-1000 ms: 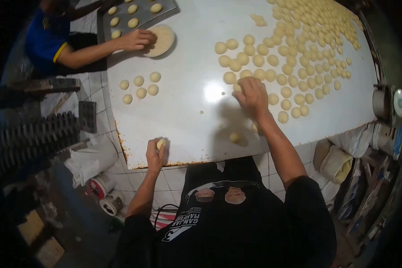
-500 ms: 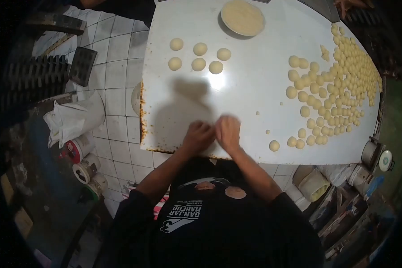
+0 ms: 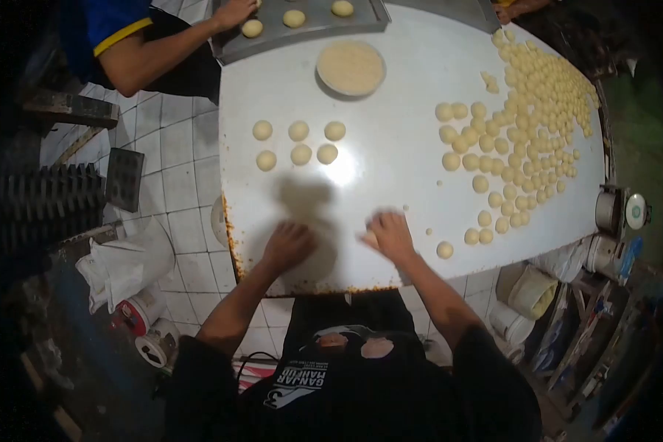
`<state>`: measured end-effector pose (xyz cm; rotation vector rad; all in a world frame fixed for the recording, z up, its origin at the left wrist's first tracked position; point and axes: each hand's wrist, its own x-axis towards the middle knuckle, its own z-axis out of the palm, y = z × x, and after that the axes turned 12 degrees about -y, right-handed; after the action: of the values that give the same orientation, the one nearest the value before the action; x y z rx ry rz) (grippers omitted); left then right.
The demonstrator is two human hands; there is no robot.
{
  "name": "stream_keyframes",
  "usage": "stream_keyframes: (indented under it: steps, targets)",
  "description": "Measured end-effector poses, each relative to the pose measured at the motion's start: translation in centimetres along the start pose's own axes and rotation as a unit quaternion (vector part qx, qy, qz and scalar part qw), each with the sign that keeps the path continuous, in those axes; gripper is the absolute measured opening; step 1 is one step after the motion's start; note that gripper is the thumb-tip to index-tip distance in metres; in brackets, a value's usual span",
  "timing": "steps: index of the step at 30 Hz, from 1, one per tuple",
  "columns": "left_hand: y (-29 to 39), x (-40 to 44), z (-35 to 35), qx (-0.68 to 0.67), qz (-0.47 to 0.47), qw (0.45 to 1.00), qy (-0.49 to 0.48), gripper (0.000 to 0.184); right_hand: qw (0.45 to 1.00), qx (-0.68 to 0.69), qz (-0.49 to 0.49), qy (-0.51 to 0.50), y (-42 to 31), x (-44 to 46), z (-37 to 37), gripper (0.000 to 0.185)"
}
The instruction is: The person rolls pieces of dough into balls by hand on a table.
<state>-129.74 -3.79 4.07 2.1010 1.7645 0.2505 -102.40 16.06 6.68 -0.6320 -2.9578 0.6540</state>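
My left hand [image 3: 289, 245] rests palm down on the white table near its front left edge, fingers curled; whatever is beneath it is hidden. To the right, my right hand [image 3: 390, 234] is cupped on the tabletop, with a pale bit of dough ball [image 3: 372, 238] showing by its thumb. Beyond my hands, several round dough balls [image 3: 300, 154] sit in two short rows. One single dough ball [image 3: 445, 250] lies to the right of my right hand, near small dough crumbs [image 3: 429, 231].
A large cluster of dough balls [image 3: 523, 132] covers the table's right side. A bowl of pale crumbs [image 3: 351, 68] stands farther back. At the far left, another person's hand [image 3: 236, 12] is over a metal tray [image 3: 309, 31] holding dough balls. The table's edge [image 3: 232, 250] is rusty.
My hands were close together and have moved apart onto the tabletop. The view has shifted, bringing the tray and another person's arm into sight at the far left.
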Motion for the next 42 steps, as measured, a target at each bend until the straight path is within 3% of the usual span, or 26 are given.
stream_keyframes:
  steps: [1,3,4,5,7,9,11,13,15,17,18,19,21,22,24,25,27,28,29,31,33,35,37,38,40,42]
  targets:
    - [2.2,4.2,-2.5,-0.059,-0.034,0.988,0.138,0.016,0.998,0.0,0.016,0.059,-0.6,3.6,-0.7,0.033]
    - [6.4,6.3,0.8,-0.127,-0.126,0.98,0.088,0.014,0.974,0.064,0.159,0.148,-4.5,5.9,1.4,0.03]
    - [8.1,4.8,2.0,-0.128,-0.118,0.984,0.024,0.012,0.994,0.043,0.096,0.037,-4.6,3.2,3.8,0.029]
    - [9.6,2.5,1.4,-0.107,-0.043,0.986,0.122,0.01,0.992,0.045,0.023,0.117,-6.0,1.1,2.7,0.027]
    - [5.6,-0.9,-0.4,-0.139,0.048,0.983,0.113,0.01,0.986,0.098,-0.065,-0.12,-1.7,-2.2,1.6,0.026]
    - [0.2,-0.2,2.3,-0.072,-0.006,0.993,-0.093,0.014,0.998,0.032,-0.052,-0.023,0.7,0.7,1.5,0.024]
    - [4.3,6.3,-1.6,-0.087,-0.137,0.976,0.147,0.013,0.994,0.038,0.001,0.105,-1.6,5.4,-1.6,0.027]
    - [8.5,7.1,1.3,-0.069,-0.158,0.969,0.177,0.014,0.993,0.071,0.071,0.053,-2.8,3.8,3.0,0.026]
    - [8.5,4.0,0.8,-0.081,-0.083,0.968,0.22,0.014,0.992,0.061,-0.027,0.106,-0.8,0.3,3.4,0.024]
    - [3.0,0.3,3.4,-0.146,-0.056,0.987,-0.031,0.012,0.985,0.1,-0.139,0.015,3.3,-0.9,2.8,0.02]
    - [2.9,2.1,3.2,0.092,-0.186,0.957,-0.205,0.01,0.994,-0.023,-0.007,-0.104,2.5,0.8,0.7,0.023]
    - [3.5,3.5,0.6,-0.022,-0.121,0.985,0.119,0.011,0.999,-0.004,-0.003,-0.034,2.2,2.7,-0.6,0.026]
    - [7.0,7.9,-0.3,-0.081,-0.231,0.943,0.223,0.015,0.991,0.059,0.113,0.027,-0.4,5.2,0.8,0.028]
    - [8.5,7.0,1.3,-0.078,-0.201,0.95,0.227,0.014,0.992,0.062,0.11,0.028,-0.9,3.2,1.5,0.028]
    - [9.7,3.9,2.8,-0.123,-0.135,0.959,0.217,0.013,0.99,0.074,-0.082,0.088,0.1,-1.0,3.1,0.029]
    - [7.5,3.3,1.9,-0.113,-0.135,0.958,0.228,0.013,0.988,0.07,-0.093,0.097,1.3,0.3,1.2,0.029]
    - [5.2,1.0,1.6,0.008,-0.103,0.984,0.143,0.012,0.988,0.036,0.034,-0.144,2.1,1.0,-1.8,0.032]
    - [5.6,2.7,0.9,-0.047,-0.238,0.959,0.144,0.012,0.99,-0.042,0.019,-0.134,3.1,2.4,-0.5,0.026]
    - [6.7,5.4,-0.6,-0.071,-0.267,0.937,0.215,0.013,0.996,0.061,0.002,0.058,2.0,3.5,-0.8,0.018]
    - [9.1,6.5,0.2,-0.108,-0.226,0.929,0.272,0.017,0.989,0.117,-0.004,0.09,0.4,2.1,1.4,0.022]
    - [9.5,3.1,2.2,-0.091,-0.224,0.94,0.241,0.021,0.988,0.124,-0.067,0.062,-0.5,-2.0,0.3,0.026]
    - [8.2,-0.3,1.8,-0.141,-0.115,0.957,0.226,0.024,0.989,0.133,-0.068,0.007,0.9,-2.0,-1.9,0.028]
    - [7.7,-0.8,-0.3,-0.104,-0.138,0.965,0.197,0.023,0.97,0.216,0.105,0.018,0.7,-1.4,-3.1,0.028]
    - [7.2,0.1,-0.7,-0.158,-0.143,0.958,0.19,0.024,0.925,0.31,0.211,-0.059,0.1,1.5,-5.9,0.033]
    - [6.7,4.0,-0.6,-0.209,-0.139,0.945,0.212,0.023,0.877,0.4,0.263,-0.043,-2.1,7.9,-10.5,0.04]
    - [7.8,7.5,-2.0,-0.248,-0.088,0.935,0.239,0.023,0.893,0.379,0.242,0.026,-4.0,12.9,-11.1,0.045]
